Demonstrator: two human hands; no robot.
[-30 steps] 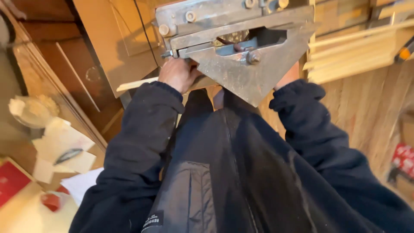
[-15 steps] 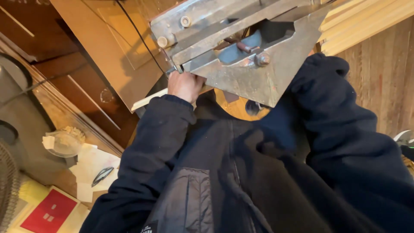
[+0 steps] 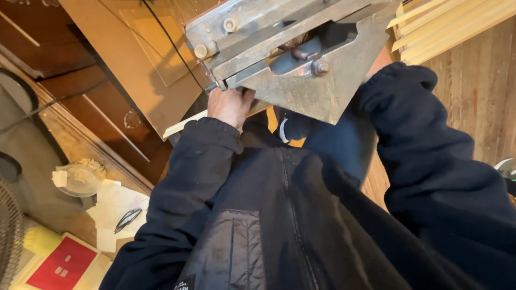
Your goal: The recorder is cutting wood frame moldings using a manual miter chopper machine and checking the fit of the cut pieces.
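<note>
A heavy grey metal jig point(image 3: 301, 64) fills the upper middle of the view, from about eleven o'clock round to one o'clock — a worn, wedge-shaped steel piece with bolts and a dark slot in its face, its point hanging down toward the centre.

The left hand point(image 3: 230, 104) sits just under the jig's lower left edge, at about eleven o'clock from the centre. Its fingers curl up and out of sight beneath the metal, and it touches a pale thin wood strip point(image 3: 185, 124) that runs out toward nine o'clock; whether the fingers are closed on the strip or on the jig cannot be told.

The right hand point(image 3: 380, 60) is almost wholly hidden — only a patch of skin shows at one o'clock, pressed against the jig's right edge above the dark sleeve cuff. How far open it is cannot be told.

Both arms wear a dark navy jacket point(image 3: 279, 225), which fills the lower half of the view.

At two o'clock lies a stack of pale wood slats point(image 3: 457, 24) on a plank floor. At eight o'clock a clear dish point(image 3: 79, 177) sits beside loose papers with a pair of glasses point(image 3: 128, 219) on them, and a red card point(image 3: 63, 264) lies near seven o'clock.
</note>
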